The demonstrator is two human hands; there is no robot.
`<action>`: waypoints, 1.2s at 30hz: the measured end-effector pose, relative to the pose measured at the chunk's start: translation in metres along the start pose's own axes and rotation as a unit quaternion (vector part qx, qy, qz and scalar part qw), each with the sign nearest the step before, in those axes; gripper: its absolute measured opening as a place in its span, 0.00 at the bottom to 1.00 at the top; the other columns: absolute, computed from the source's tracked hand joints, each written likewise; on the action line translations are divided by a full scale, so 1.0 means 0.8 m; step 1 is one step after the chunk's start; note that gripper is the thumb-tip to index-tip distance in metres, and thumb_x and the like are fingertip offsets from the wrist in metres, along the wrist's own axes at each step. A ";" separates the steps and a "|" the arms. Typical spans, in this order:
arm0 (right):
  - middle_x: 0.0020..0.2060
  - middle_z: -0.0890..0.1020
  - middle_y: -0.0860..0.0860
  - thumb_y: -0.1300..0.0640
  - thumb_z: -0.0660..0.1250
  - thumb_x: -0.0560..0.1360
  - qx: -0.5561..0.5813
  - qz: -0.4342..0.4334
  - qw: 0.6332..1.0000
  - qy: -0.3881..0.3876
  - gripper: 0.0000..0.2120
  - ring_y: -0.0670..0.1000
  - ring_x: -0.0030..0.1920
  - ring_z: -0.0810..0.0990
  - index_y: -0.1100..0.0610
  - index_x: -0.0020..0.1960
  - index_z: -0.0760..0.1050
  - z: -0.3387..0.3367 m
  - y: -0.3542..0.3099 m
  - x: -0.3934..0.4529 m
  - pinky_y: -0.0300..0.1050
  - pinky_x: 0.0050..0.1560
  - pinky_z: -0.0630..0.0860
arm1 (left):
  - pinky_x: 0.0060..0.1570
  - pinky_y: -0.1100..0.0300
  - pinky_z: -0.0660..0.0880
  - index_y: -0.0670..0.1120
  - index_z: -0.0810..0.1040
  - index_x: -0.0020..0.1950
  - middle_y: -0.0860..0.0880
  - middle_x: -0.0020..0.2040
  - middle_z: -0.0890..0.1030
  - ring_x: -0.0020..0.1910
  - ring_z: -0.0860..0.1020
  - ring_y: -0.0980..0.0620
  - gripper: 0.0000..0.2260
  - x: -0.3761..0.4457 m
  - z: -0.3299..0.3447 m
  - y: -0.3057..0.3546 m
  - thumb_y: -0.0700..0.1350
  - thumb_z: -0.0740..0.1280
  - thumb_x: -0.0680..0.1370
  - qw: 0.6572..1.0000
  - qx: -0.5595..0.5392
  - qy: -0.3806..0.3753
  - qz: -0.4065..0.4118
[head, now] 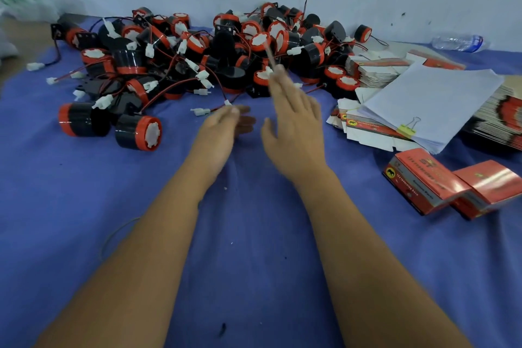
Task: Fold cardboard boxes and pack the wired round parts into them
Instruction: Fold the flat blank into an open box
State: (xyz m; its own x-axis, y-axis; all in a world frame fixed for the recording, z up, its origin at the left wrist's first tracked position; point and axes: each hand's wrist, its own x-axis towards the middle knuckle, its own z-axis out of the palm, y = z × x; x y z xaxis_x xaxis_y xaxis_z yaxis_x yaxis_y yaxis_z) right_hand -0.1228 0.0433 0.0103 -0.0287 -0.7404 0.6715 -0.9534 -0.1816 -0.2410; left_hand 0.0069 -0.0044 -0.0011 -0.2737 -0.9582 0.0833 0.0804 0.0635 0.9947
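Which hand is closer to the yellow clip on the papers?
Right. The right hand is raised over the blue cloth, left of the yellow clip. The left hand is farther left, beyond the right hand.

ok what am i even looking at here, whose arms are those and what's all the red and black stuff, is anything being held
There is no machine here. One picture, taken by a camera worn on a person's head, looks forward and down, so the two bare arms are the wearer's own.

The left hand and right hand reach out over a blue cloth. Both are blurred by motion. Their fingers look straight, and neither seems to hold anything, though the blur leaves some doubt.

Behind them lies a pile of round parts, black with red rims, trailing red and black wires with white plugs. To the right are stacks of flat unfolded boxes, a sheaf of white paper with a yellow clip, and two folded red boxes. A plastic bottle lies by the wall.
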 end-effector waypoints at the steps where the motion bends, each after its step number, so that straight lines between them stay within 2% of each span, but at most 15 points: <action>1: 0.72 0.70 0.55 0.64 0.63 0.73 0.075 -0.023 0.997 0.003 0.24 0.55 0.69 0.70 0.62 0.70 0.72 0.003 -0.011 -0.001 0.50 0.67 0.65 | 0.54 0.59 0.79 0.51 0.78 0.57 0.50 0.48 0.84 0.49 0.83 0.53 0.11 0.004 -0.004 0.003 0.45 0.55 0.85 0.997 -0.073 0.027 -0.026; 3: 0.62 0.80 0.54 0.65 0.63 0.71 0.212 0.007 0.977 -0.023 0.15 0.53 0.61 0.77 0.61 0.55 0.82 0.012 -0.037 -0.008 0.51 0.62 0.74 | 0.46 0.59 0.80 0.46 0.78 0.61 0.48 0.48 0.85 0.48 0.84 0.52 0.12 0.009 -0.016 0.003 0.44 0.56 0.84 0.984 -0.161 0.055 -0.054; 6: 0.51 0.83 0.53 0.65 0.63 0.71 0.376 0.131 0.915 -0.072 0.06 0.52 0.52 0.81 0.59 0.40 0.78 0.018 -0.065 -0.012 0.55 0.52 0.78 | 0.50 0.51 0.81 0.42 0.78 0.64 0.43 0.57 0.82 0.56 0.82 0.45 0.14 0.007 -0.033 0.002 0.44 0.57 0.84 0.973 -0.221 0.033 -0.052; 8: 0.48 0.82 0.56 0.62 0.66 0.73 0.489 0.201 0.848 -0.046 0.02 0.55 0.47 0.82 0.59 0.44 0.74 0.014 -0.066 -0.006 0.54 0.50 0.79 | 0.48 0.50 0.81 0.46 0.80 0.60 0.42 0.57 0.82 0.54 0.82 0.46 0.12 0.001 -0.034 0.007 0.46 0.58 0.84 0.973 -0.229 0.001 -0.022; 11: 0.53 0.82 0.57 0.55 0.69 0.76 0.604 0.270 0.750 -0.019 0.17 0.55 0.48 0.83 0.59 0.62 0.71 0.004 -0.053 0.005 0.54 0.52 0.80 | 0.51 0.52 0.80 0.51 0.78 0.63 0.46 0.60 0.82 0.57 0.82 0.48 0.11 -0.009 -0.023 0.016 0.44 0.62 0.82 0.979 -0.196 -0.037 0.040; 13: 0.58 0.80 0.57 0.49 0.68 0.75 0.610 0.272 0.743 -0.042 0.24 0.52 0.53 0.82 0.56 0.68 0.69 0.000 -0.041 0.008 0.50 0.50 0.81 | 0.56 0.55 0.78 0.52 0.77 0.64 0.51 0.62 0.81 0.60 0.80 0.52 0.12 -0.016 -0.013 0.019 0.43 0.64 0.82 0.987 -0.117 -0.061 0.097; 16: 0.55 0.80 0.59 0.50 0.66 0.77 0.638 0.253 0.725 -0.068 0.15 0.57 0.57 0.81 0.55 0.61 0.77 0.001 -0.026 0.005 0.56 0.54 0.80 | 0.61 0.58 0.75 0.49 0.78 0.63 0.50 0.63 0.79 0.63 0.77 0.55 0.14 -0.023 -0.001 0.016 0.42 0.70 0.78 0.985 0.012 -0.070 0.157; 18: 0.53 0.83 0.54 0.53 0.66 0.78 0.677 0.265 0.683 -0.078 0.10 0.54 0.57 0.82 0.54 0.58 0.80 0.004 -0.017 0.002 0.50 0.54 0.80 | 0.62 0.62 0.72 0.50 0.78 0.60 0.51 0.62 0.77 0.63 0.74 0.59 0.16 -0.023 0.002 0.011 0.42 0.75 0.74 0.980 0.091 -0.019 0.175; 20: 0.55 0.83 0.55 0.56 0.65 0.79 0.703 0.270 0.649 -0.114 0.12 0.55 0.57 0.82 0.58 0.61 0.79 0.004 -0.010 0.001 0.46 0.53 0.79 | 0.61 0.66 0.70 0.51 0.74 0.62 0.51 0.63 0.73 0.63 0.70 0.63 0.24 -0.020 0.001 0.006 0.45 0.78 0.69 0.966 0.156 0.045 0.203; 22: 0.58 0.82 0.59 0.58 0.64 0.79 0.699 0.268 0.645 -0.153 0.15 0.57 0.59 0.81 0.63 0.63 0.77 0.006 -0.006 0.001 0.48 0.57 0.78 | 0.68 0.61 0.68 0.51 0.67 0.71 0.48 0.70 0.67 0.70 0.65 0.58 0.36 -0.015 -0.003 0.000 0.49 0.77 0.66 0.952 0.190 0.067 0.231; 24: 0.60 0.80 0.61 0.62 0.63 0.79 0.671 0.269 0.665 -0.185 0.15 0.60 0.61 0.79 0.65 0.64 0.76 0.007 -0.005 0.000 0.53 0.62 0.76 | 0.74 0.48 0.63 0.55 0.55 0.77 0.45 0.79 0.55 0.78 0.55 0.50 0.46 -0.010 -0.007 -0.004 0.51 0.77 0.65 0.946 0.215 0.057 0.234; 27: 0.57 0.81 0.62 0.67 0.60 0.78 0.649 0.280 0.680 -0.194 0.14 0.59 0.56 0.81 0.66 0.62 0.77 0.008 -0.004 0.000 0.52 0.59 0.78 | 0.74 0.43 0.62 0.59 0.45 0.78 0.47 0.81 0.46 0.80 0.49 0.50 0.52 -0.005 -0.016 -0.006 0.52 0.77 0.65 0.945 0.233 0.037 0.227; 31: 0.52 0.83 0.61 0.62 0.64 0.79 0.570 0.284 0.758 -0.142 0.11 0.58 0.50 0.82 0.60 0.59 0.80 0.008 -0.010 0.000 0.52 0.50 0.81 | 0.69 0.52 0.71 0.60 0.47 0.78 0.52 0.77 0.54 0.76 0.57 0.54 0.51 -0.007 -0.022 0.000 0.49 0.77 0.65 0.945 0.224 0.029 0.238; 33: 0.51 0.84 0.59 0.60 0.66 0.79 0.574 0.266 0.765 -0.122 0.10 0.57 0.51 0.83 0.59 0.59 0.80 0.008 -0.011 -0.002 0.49 0.48 0.81 | 0.65 0.65 0.69 0.59 0.48 0.79 0.54 0.74 0.55 0.74 0.58 0.58 0.50 -0.010 -0.019 0.003 0.49 0.76 0.66 0.946 0.216 0.040 0.237; 36: 0.52 0.84 0.58 0.60 0.69 0.77 0.593 0.231 0.762 -0.122 0.11 0.58 0.54 0.83 0.59 0.58 0.80 0.007 -0.012 -0.002 0.55 0.55 0.80 | 0.60 0.76 0.66 0.53 0.49 0.80 0.57 0.71 0.55 0.69 0.58 0.69 0.48 -0.015 -0.016 0.008 0.47 0.74 0.66 0.946 0.202 0.053 0.247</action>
State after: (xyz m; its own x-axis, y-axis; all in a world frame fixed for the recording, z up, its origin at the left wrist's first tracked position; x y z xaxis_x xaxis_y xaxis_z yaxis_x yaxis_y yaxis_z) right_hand -0.1123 0.0429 0.0075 -0.0844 -0.9745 0.2077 0.0874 -0.2149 -0.9727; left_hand 0.0230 0.0037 0.0032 -0.1989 -0.8053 0.5585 -0.2062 0.5915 0.7795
